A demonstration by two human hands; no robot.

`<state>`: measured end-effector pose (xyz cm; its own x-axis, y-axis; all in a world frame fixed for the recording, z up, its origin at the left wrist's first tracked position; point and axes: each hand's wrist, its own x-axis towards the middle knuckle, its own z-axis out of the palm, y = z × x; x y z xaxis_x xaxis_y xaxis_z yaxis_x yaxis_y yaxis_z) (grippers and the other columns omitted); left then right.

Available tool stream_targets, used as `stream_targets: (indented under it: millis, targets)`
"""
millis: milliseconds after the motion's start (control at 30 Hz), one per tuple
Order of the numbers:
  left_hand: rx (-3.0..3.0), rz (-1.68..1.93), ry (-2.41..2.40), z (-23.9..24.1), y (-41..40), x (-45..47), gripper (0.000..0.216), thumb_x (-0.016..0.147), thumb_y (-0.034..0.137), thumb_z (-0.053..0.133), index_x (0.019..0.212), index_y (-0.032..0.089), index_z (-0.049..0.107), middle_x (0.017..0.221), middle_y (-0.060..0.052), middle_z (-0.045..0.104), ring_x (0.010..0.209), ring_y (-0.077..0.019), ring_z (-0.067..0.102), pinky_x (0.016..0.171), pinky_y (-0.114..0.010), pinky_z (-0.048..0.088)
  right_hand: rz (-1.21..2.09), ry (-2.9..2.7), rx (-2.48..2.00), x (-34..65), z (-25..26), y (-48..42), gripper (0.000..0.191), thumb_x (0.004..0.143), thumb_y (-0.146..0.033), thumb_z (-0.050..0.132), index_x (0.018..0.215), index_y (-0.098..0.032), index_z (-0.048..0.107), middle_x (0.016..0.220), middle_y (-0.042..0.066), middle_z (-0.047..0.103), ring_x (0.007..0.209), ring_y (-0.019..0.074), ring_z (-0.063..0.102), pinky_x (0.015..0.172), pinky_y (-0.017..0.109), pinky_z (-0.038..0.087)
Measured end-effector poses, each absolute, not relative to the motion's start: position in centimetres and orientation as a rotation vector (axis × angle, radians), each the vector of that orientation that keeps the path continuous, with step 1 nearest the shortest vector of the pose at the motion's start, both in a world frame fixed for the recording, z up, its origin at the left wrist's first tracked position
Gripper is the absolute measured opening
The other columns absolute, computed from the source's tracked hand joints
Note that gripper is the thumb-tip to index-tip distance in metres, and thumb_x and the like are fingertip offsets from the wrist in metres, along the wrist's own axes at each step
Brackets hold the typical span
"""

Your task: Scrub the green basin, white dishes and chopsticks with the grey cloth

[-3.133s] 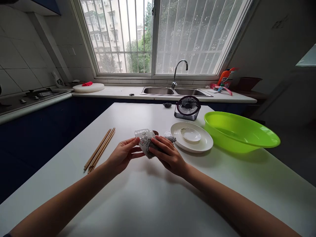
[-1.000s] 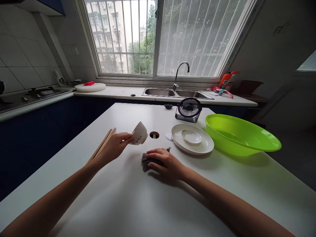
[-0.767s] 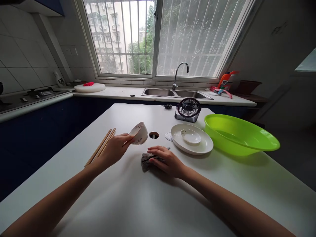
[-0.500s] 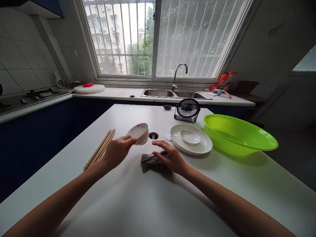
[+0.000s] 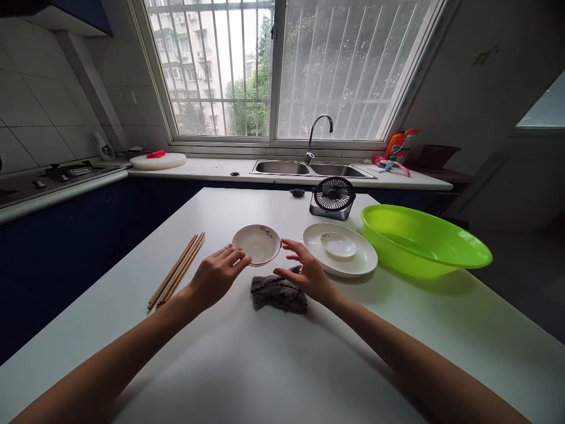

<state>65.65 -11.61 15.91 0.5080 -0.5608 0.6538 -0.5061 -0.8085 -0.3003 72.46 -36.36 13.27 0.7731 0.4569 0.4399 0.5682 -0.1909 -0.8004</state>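
Note:
A white bowl (image 5: pixel 258 238) with a dark floral pattern and a reddish rim is tilted with its inside toward me, above the middle of the white table (image 5: pixel 247 365). My left hand (image 5: pixel 220 270) pinches its near left rim between thumb and fingers. At the bowl's right edge, my right hand (image 5: pixel 308 272) is open, its fingers curved; whether a fingertip touches the rim I cannot tell. Below both hands lies a crumpled grey-brown cloth (image 5: pixel 279 292), partly behind my right thumb.
Several wooden chopsticks (image 5: pixel 178 270) lie at left. Right of my hands, a small floral dish (image 5: pixel 338 245) sits on a white plate (image 5: pixel 366 259), beside a green basin (image 5: pixel 424 241). A small fan (image 5: pixel 333 197) and a dark scrubber (image 5: pixel 297 192) stand near the far edge, before the sink (image 5: pixel 282 168).
The bowl has turned more toward me and shifted slightly right, covering the table's hole. My right hand has moved slightly, and its fingers are now at the bowl's right edge.

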Motion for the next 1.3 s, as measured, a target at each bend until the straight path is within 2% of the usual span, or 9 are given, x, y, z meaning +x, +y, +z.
stream_targets:
  millis: [167, 400, 567, 667, 767, 867, 1000, 1133, 1300]
  targets:
    - [-2.621, -1.255, 1.035, 15.7, -11.9, 65.5, 0.026, 0.093, 0.0, 0.048, 0.103, 0.017, 0.065, 0.091, -0.005, 0.071, 0.101, -0.021, 0.072, 0.1, -0.039, 0.057, -0.152, -0.839, -1.758, 72.9, 13.2, -36.4, 0.081, 0.075, -0.045, 0.083, 0.146, -0.027, 0.047, 0.147, 0.014, 0.052, 0.132, 0.0302, 0.052, 0.103, 0.049, 0.054]
    - [-2.613, -1.266, 1.263, 16.9, -12.4, 65.2, 0.022, 0.094, 0.002, 0.049, 0.105, 0.014, 0.065, 0.093, -0.006, 0.071, 0.104, -0.0206, 0.071, 0.105, -0.041, 0.056, -0.107, -0.916, -1.725, 73.4, 14.5, -37.2, 0.078, 0.067, -0.046, 0.088, 0.136, -0.022, 0.062, 0.143, 0.017, 0.057, 0.132, 0.0334, 0.054, 0.106, 0.051, 0.051]
    - [-2.644, -1.256, 1.338, 18.8, -12.6, 65.0, 0.028, 0.096, 0.003, 0.049, 0.111, 0.019, 0.065, 0.098, -0.004, 0.07, 0.108, -0.0202, 0.07, 0.107, -0.046, 0.054, -0.09, -0.857, -1.633, 72.7, 16.7, -38.1, 0.078, 0.061, -0.041, 0.092, 0.131, -0.022, 0.066, 0.141, 0.016, 0.059, 0.13, 0.033, 0.057, 0.109, 0.049, 0.05]
    - [-2.722, -1.364, 1.274, 19.8, -13.3, 65.3, 0.03, 0.097, 0.011, 0.052, 0.12, 0.027, 0.065, 0.114, -0.006, 0.064, 0.118, -0.0227, 0.065, 0.101, -0.044, 0.058, -0.097, -0.769, -1.563, 72.3, 18.0, -38.8, 0.074, 0.058, -0.039, 0.094, 0.126, -0.021, 0.07, 0.137, 0.014, 0.062, 0.126, 0.0328, 0.06, 0.108, 0.049, 0.052]
    - [-2.956, -1.446, 1.158, 20.2, -14.7, 66.3, 0.039, 0.098, 0.022, 0.056, 0.135, 0.033, 0.055, 0.134, -0.01, 0.053, 0.129, -0.0268, 0.056, 0.1, -0.046, 0.058, -0.092, -0.667, -1.505, 72.3, 19.1, -39.9, 0.07, 0.056, -0.04, 0.094, 0.12, -0.02, 0.073, 0.134, 0.013, 0.065, 0.121, 0.0331, 0.064, 0.107, 0.051, 0.052]
    - [-3.293, -1.48, 1.093, 20.0, -16.6, 68.1, 0.051, 0.095, 0.034, 0.061, 0.144, 0.032, 0.047, 0.137, -0.012, 0.052, 0.129, -0.0272, 0.055, 0.102, -0.05, 0.055, -0.141, -0.586, -1.496, 72.6, 19.7, -41.3, 0.071, 0.054, -0.039, 0.095, 0.119, -0.018, 0.073, 0.132, 0.014, 0.067, 0.12, 0.034, 0.064, 0.108, 0.052, 0.051]
    - [-3.928, -1.146, 1.084, 19.5, -19.4, 71.1, 0.052, 0.089, 0.047, 0.067, 0.136, 0.025, 0.055, 0.131, -0.012, 0.06, 0.115, -0.0261, 0.063, 0.092, -0.045, 0.061, -0.216, -0.483, -1.547, 73.2, 19.9, -43.5, 0.075, 0.054, -0.043, 0.094, 0.121, -0.016, 0.072, 0.132, 0.016, 0.066, 0.119, 0.0367, 0.065, 0.106, 0.054, 0.052]
    - [-4.328, -0.675, 1.065, 19.3, -22.5, 73.7, 0.07, 0.081, 0.04, 0.076, 0.142, 0.02, 0.049, 0.134, -0.014, 0.061, 0.122, -0.0287, 0.059, 0.095, -0.045, 0.058, -0.339, -0.444, -1.641, 74.4, 19.7, -45.8, 0.079, 0.053, -0.049, 0.094, 0.12, -0.015, 0.072, 0.134, 0.017, 0.064, 0.12, 0.0373, 0.064, 0.106, 0.054, 0.052]
    - [-4.361, -0.163, 1.199, 19.3, -25.5, 76.4, 0.07, 0.066, 0.036, 0.087, 0.128, 0.017, 0.061, 0.128, -0.013, 0.065, 0.122, -0.0294, 0.057, 0.101, -0.044, 0.049, -0.5, -0.452, -1.841, 76.5, 18.5, -48.3, 0.083, 0.049, -0.058, 0.092, 0.118, -0.016, 0.073, 0.127, 0.016, 0.063, 0.123, 0.0364, 0.06, 0.102, 0.051, 0.055]
